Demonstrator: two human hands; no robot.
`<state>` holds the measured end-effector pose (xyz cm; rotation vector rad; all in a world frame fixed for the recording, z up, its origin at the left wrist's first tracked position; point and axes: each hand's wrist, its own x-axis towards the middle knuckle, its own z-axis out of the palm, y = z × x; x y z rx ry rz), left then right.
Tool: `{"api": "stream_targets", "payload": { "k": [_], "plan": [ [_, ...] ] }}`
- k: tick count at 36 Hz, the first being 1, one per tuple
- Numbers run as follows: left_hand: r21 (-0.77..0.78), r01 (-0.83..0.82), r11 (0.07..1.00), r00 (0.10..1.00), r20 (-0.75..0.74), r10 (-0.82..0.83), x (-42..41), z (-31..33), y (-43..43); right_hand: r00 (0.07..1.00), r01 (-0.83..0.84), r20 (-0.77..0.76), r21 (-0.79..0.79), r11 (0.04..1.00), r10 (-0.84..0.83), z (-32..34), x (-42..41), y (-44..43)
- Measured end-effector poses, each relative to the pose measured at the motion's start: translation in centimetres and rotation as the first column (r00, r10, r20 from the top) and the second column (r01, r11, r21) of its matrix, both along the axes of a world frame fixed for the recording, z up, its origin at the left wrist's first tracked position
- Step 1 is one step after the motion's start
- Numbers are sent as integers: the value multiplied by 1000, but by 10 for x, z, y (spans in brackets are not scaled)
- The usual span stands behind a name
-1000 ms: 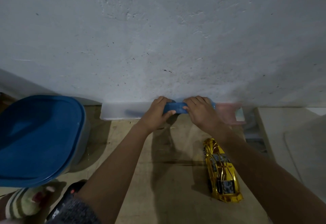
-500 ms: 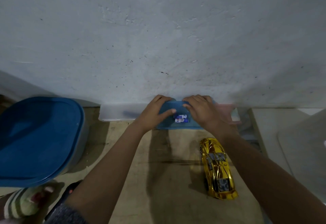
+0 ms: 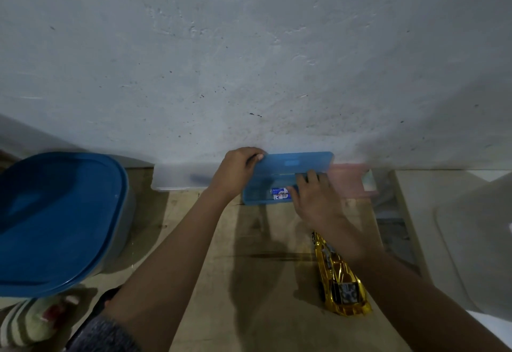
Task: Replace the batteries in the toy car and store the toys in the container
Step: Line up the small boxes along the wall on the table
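Note:
A small blue plastic case (image 3: 288,166) lies open against the wall, its lid raised. My left hand (image 3: 238,170) grips the lid's left end. Blue and white batteries (image 3: 280,193) lie inside the case's base. My right hand (image 3: 313,196) reaches into the base beside them, fingers spread, and I cannot tell whether it touches them. A shiny gold toy car (image 3: 336,277) lies on the wooden surface under my right forearm, partly hidden by it.
A big container with a blue lid (image 3: 55,218) stands at the left. A frosted white case (image 3: 180,178) and a pink case (image 3: 350,178) lie along the wall. A striped plush toy (image 3: 27,321) sits at bottom left. A pale lid (image 3: 471,241) lies right.
The blue case went from shut under both hands to open, its lid tipped up against the wall. My right hand left the lid and dropped into the base.

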<state>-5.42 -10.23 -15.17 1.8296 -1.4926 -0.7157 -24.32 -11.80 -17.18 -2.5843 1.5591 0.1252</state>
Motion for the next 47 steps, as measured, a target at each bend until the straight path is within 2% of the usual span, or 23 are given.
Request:
{"api": "stream_targets", "payload": {
  "k": [3, 7, 11, 15, 20, 24, 31, 34, 37, 40, 44, 47],
  "plan": [
    [-25, -20, 999, 1000, 15, 20, -2, -1, 1, 1000, 14, -22, 47, 999, -13, 0, 6, 3],
    [-49, -36, 998, 999, 36, 38, -5, -2, 1, 988, -114, 121, 144, 983, 97, -3, 22, 10],
    [-62, -39, 997, 998, 48, 42, -4, -2, 1, 982, -181, 67, 114, 977, 174, -9, 38, 19],
    [-71, -10, 997, 999, 44, 13, -2, -2, 0, 957, -286, 92, 127, 950, 276, -13, 47, 19],
    [-76, 4, 997, 999, 36, -1, 1, -5, 0, 940, -340, 82, 136, 931, 331, -14, 47, 14],
    [-82, 27, 996, 999, 25, -25, 2, -6, 1, 931, -360, 123, 133, 923, 345, -13, 46, 9],
    [-84, 41, 996, 999, -13, -42, 6, -8, 2, 914, -334, 305, 188, 923, 269, -13, 43, 4],
    [-77, 54, 996, 998, -31, -56, 8, -6, 3, 882, -332, 393, 125, 935, 261, -11, 41, 3],
    [-74, 65, 995, 997, -36, -68, 9, -4, 3, 826, -197, 526, -64, 978, 201, -2, 36, 3],
    [-75, 74, 994, 996, -38, -77, 9, -2, 6, 804, -111, 569, -142, 984, 172, 11, 28, 0],
    [-118, 153, 981, 988, 6, -153, 8, -2, 18, 831, -148, 541, -4, 989, 127, 25, 9, 1],
    [-151, 259, 954, 965, 91, -247, 10, -10, 30, 897, -270, 398, 152, 951, 191, 24, 0, 4]
  ]
}}
